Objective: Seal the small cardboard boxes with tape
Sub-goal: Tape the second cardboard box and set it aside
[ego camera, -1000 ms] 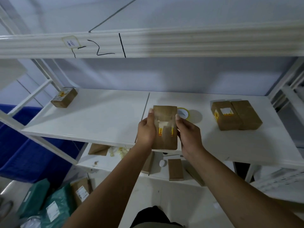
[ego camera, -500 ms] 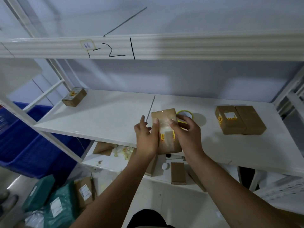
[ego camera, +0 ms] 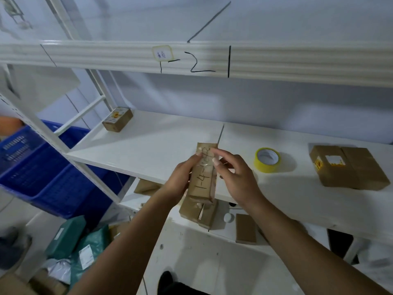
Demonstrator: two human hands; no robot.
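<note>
Turned since the earlier frame, the small cardboard box point(ego camera: 203, 180) now shows a narrow face with handwritten "1-4-" instead of the yellow stickers. It is held in the air, almost upright, over the front edge of the white shelf point(ego camera: 159, 145). Clear tape, shiny and a little wrinkled, covers its upper end. The left hand point(ego camera: 180, 179) grips the box along its left side, with the thumb near the top. The right hand point(ego camera: 238, 179) holds the upper end with bent fingertips point(ego camera: 215, 161), and its palm is away from the box.

On the same shelf are one roll of yellow tape point(ego camera: 266, 160), to the right of the hands, and three more boxes: one box at the far left point(ego camera: 117, 119) and two boxes touching each other at the right point(ego camera: 348, 167). The lower shelf point(ego camera: 187, 243) carries some more brown boxes point(ego camera: 245, 228). Blue plastic crates point(ego camera: 42, 167) stand at the left; what is in them I cannot tell. Green mail bags point(ego camera: 68, 237) lie on the floor.
</note>
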